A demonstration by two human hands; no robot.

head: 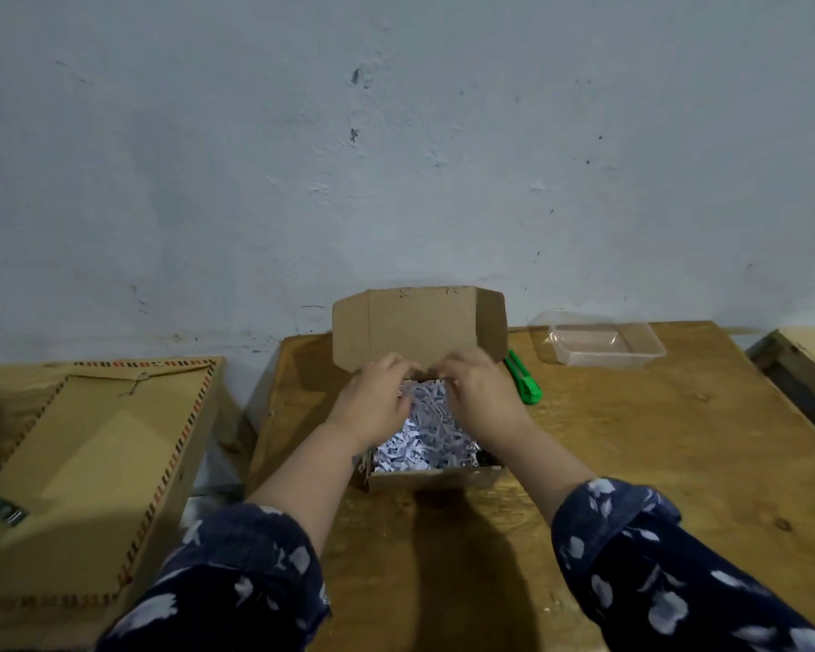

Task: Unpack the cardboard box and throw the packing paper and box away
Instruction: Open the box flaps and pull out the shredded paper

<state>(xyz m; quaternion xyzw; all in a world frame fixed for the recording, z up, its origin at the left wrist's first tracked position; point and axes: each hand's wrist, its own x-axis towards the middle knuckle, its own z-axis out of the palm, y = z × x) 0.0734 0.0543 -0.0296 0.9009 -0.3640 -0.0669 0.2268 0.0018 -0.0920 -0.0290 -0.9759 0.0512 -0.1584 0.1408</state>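
Head view: the cardboard box (415,477) sits on the wooden table (631,440), near the far edge, just in front of the wall (396,134). Its lid (419,329) stands open and upright at the back, side flaps spread. The interior is filled with shredded packing paper (419,440), white with dark print, visible between my forearms.

My left hand (377,397) is over the left rear part of the box, fingers curled down toward the base of the lid. My right hand (481,392) is over the right rear part, in the same posture. The fingertips of both hands nearly meet at the fold where the lid joins the box. Whether either hand is closed on paper or on cardboard, I cannot tell; the fingertips are blurred and partly hidden.

A green utility knife (523,378) lies on the table just to the right of the box. A clear plastic container (603,341) stands further right, near the wall. A flat framed panel (90,463) lies on a separate surface to the left. Both sleeves (655,557) are dark blue with a pale pattern.
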